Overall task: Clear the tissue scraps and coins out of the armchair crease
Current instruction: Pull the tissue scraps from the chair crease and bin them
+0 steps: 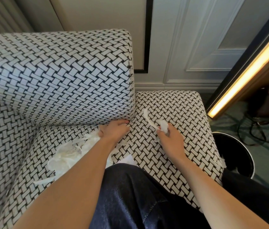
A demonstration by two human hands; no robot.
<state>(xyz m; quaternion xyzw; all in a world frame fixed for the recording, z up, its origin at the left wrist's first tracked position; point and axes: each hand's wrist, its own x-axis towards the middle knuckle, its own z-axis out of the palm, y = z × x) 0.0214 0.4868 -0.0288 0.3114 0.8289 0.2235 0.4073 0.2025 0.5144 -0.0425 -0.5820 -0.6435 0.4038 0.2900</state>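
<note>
1. I saw the left hand [115, 129] at the armchair crease [81, 123] — its fingertips were tucked under the cushion, so I could not tell whether they pinched anything.
2. The right hand [170, 138] was curled round a crumpled tissue wad [164, 126], with 1 torn strip [147, 115] trailing from it across the seat [180, 109].
3. A heap of tissue scraps [69, 151] lay on the seat, beside and under the left forearm.
4. A black bin [239, 151] stood on the floor — just beside the seat's right edge.

Left hand [116, 130] fingertips buried (crease [81, 125]).
</note>
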